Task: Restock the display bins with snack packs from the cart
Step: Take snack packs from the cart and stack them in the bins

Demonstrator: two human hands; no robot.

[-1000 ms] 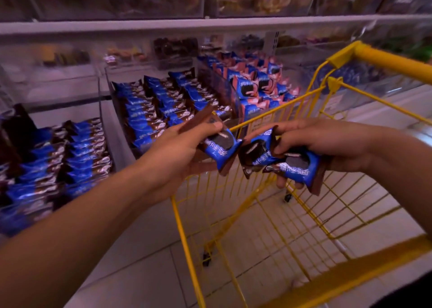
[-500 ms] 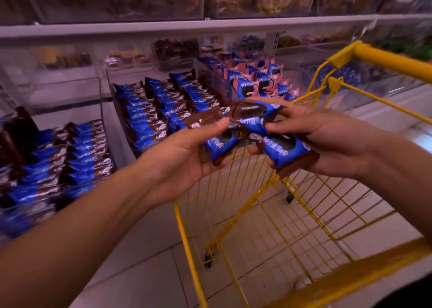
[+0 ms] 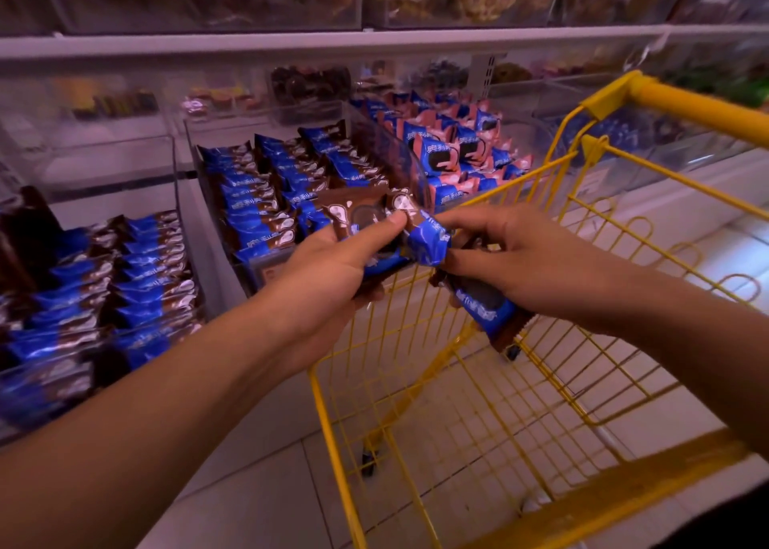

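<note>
While a second ago your hands were apart, each with its own packs, they have since met over the cart's (image 3: 478, 198) front rim, and your left hand (image 3: 333, 273) has gathered more into its stack (image 3: 366, 223), thumb clamped across the top. Your right hand (image 3: 516, 257) pinches the twisted end of a blue pack (image 3: 428, 244) at that stack, while another pack (image 3: 487, 311) sits gripped under its curled fingers. You look to be consolidating for one drop. The middle bin (image 3: 291, 186), just beyond your left hand, holds neat rows of blue-brown packs; the left bin (image 3: 104, 282) holds the same kind. The pink bin (image 3: 462, 153) behind is heaped. No packs show in the cart's basket.
</note>
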